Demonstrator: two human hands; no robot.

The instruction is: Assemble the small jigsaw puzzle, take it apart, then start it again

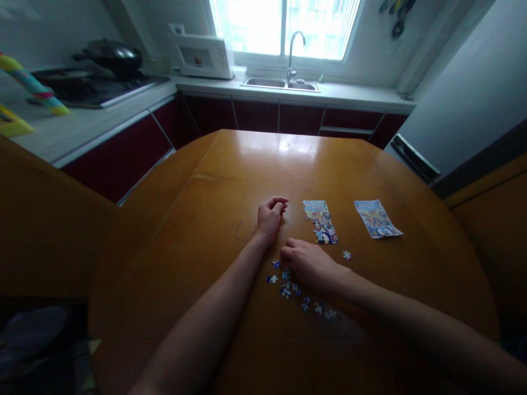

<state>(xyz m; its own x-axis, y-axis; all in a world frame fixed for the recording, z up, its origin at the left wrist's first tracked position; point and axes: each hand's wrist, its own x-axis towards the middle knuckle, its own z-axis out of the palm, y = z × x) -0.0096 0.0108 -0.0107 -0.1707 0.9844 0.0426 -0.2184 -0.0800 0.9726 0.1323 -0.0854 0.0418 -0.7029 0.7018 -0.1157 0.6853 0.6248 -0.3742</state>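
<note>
My left hand (269, 217) rests on the table just left of the partly assembled jigsaw puzzle (325, 224). Its fingers are curled with the thumb against them; whether they hold anything is hidden. My right hand (309, 264) reaches down over the loose puzzle pieces (285, 289), fingers bent and drawn together, the tips out of sight near the pieces. The joined part of the puzzle has a ragged left edge and straight top and right edges. A single puzzle piece (347, 255) lies apart, below and right of it.
A creased picture sheet (376, 218) lies on the wooden table (177, 241), right of the puzzle. Beyond the table are a counter with a sink (263, 83), a microwave (203, 56) and a wok (109, 55) on the stove. A large pale appliance (465, 104) stands at right.
</note>
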